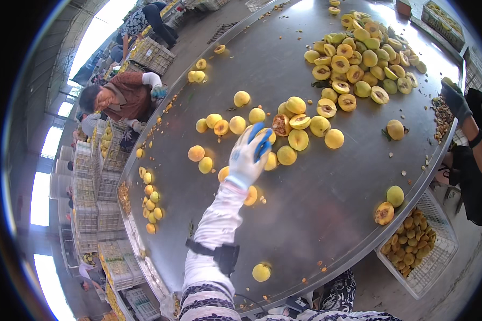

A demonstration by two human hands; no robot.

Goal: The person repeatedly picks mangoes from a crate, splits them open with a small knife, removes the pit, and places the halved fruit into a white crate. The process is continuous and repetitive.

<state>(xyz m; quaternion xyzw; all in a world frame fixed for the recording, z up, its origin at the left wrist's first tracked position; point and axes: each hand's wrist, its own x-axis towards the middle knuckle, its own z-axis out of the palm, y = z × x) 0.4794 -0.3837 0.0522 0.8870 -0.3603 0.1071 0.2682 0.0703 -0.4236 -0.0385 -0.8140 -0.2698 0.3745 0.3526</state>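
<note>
My left hand [250, 154], in a white glove with blue fingertips, reaches over a loose group of yellow peaches on the metal table [305, 208]. Its fingers are apart, over and beside a peach [271, 137]; the palm side is hidden. Just right of the fingers lie a halved peach [300, 121] with its cut face up and a peach with a torn brown face [281, 125]. A bit of what appears to be my gloved right hand [279, 311] shows at the bottom edge, mostly cut off. What it holds cannot be seen.
A heap of halved peaches [361, 60] lies at the upper right. A white crate of peach halves [446, 244] stands below the table's right edge. A co-worker's dark-gloved hand [456, 100] is at the right rim; another co-worker [124, 96] leans at the left rim.
</note>
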